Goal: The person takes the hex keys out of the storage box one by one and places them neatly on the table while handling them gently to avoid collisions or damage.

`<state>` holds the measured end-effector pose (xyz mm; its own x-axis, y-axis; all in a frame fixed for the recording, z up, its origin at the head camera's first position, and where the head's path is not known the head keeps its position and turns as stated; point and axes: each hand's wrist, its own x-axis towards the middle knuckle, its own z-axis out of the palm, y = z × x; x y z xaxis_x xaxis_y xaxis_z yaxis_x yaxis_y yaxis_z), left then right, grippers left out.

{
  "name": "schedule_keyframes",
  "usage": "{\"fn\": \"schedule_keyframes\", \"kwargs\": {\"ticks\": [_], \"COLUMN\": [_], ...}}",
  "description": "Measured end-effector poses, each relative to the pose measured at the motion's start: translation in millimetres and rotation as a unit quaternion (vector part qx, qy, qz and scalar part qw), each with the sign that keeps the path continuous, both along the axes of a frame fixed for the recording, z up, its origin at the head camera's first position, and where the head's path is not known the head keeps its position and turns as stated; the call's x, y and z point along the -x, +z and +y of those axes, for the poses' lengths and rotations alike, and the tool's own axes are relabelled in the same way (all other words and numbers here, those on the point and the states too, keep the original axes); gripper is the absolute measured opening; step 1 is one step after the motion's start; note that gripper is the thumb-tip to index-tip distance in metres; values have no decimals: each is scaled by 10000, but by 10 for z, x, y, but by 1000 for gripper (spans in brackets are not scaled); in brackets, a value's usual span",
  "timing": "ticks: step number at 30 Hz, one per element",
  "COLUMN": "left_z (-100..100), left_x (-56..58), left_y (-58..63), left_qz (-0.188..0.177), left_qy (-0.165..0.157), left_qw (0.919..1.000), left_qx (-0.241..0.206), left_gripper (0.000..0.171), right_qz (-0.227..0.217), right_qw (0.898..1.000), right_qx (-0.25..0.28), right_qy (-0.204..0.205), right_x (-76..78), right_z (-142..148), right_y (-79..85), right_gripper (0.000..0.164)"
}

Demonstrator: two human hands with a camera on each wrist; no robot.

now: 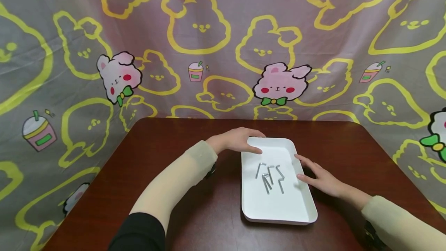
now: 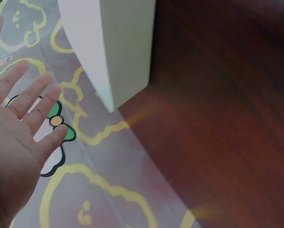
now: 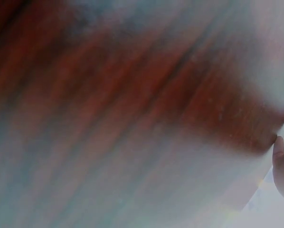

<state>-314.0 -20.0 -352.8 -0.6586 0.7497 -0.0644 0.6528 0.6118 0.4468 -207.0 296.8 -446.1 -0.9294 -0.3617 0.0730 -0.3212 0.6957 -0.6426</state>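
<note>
A white rectangular tray (image 1: 278,207) lies on the table with several small L-shaped metal hex keys (image 1: 258,171) loose in its middle, some overlapping. At the tray's far left corner is my left hand (image 1: 238,139), its thumb and fingers extended over the rim. The left wrist view shows that hand (image 2: 14,137) with its fingers spread and straight, beside the tray's pale outer wall (image 2: 127,47). My right hand (image 1: 322,177) is at the tray's right side, fingertips right at the rim. Only part of the right hand (image 3: 283,173) enters the right wrist view's edge.
The dark reddish-brown wooden table (image 1: 195,220) extends around the tray on every side. Behind it and along both sides hangs a patterned cloth (image 1: 223,61) with cartoon animals, reaching down to the table's far edge.
</note>
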Motion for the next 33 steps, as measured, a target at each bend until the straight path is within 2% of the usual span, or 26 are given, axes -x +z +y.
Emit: {"fn": "schedule_keyframes", "kwargs": {"ticks": [6, 14, 23, 33], "left_z": [31, 119, 193, 239], "left_x": [5, 100, 149, 137], "left_y": [-116, -177, -304, -364], "left_qz": [-93, -268, -315, -252], "left_qy": [-129, -623, -834, -862], "left_qw": [9999, 9975, 9957, 9943], "left_qx": [-56, 217, 266, 573], "left_gripper": [63, 61, 51, 49], "right_qz": [-56, -172, -269, -299], "right_qw": [10000, 9998, 9996, 9995], "right_qx": [-3, -18, -2, -66], "right_qy": [-11, -18, -78, -106], "right_x": [5, 22, 10, 23], "right_z": [-1, 8, -13, -1], "right_y": [5, 0, -21, 0], "right_gripper": [69, 71, 71, 72]}}
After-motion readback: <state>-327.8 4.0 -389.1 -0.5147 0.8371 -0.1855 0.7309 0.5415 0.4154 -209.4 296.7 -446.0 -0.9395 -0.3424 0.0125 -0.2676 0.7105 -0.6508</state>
